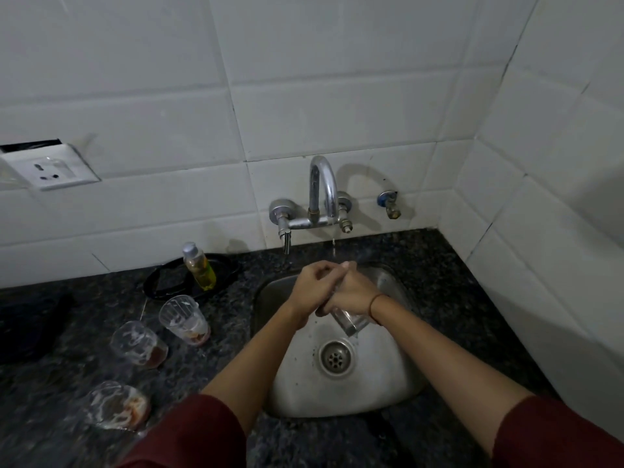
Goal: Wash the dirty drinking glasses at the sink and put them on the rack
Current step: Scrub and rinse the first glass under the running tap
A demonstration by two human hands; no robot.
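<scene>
Over the steel sink point(378, 383) I hold a clear drinking glass point(349, 324) tilted, with its base toward me and its mouth toward the tap. My right hand point(354, 292) grips the glass round its body. My left hand point(312, 285) curls its fingers at the glass's upper end, against the right hand's fingers. A thin drip of water falls from the chrome tap point(322, 190) just above both hands. Three dirty glasses with foam and brown residue stand on the counter to the left: point(184, 319), point(138, 342), point(116, 405). No rack is in view.
A bottle of yellow dish liquid point(199, 270) lies on a black tray point(158, 285) behind the dirty glasses. A dark object point(30, 319) sits at the far left of the granite counter point(449, 285). A wall socket point(50, 167) and a small valve point(390, 204) are on the tiles.
</scene>
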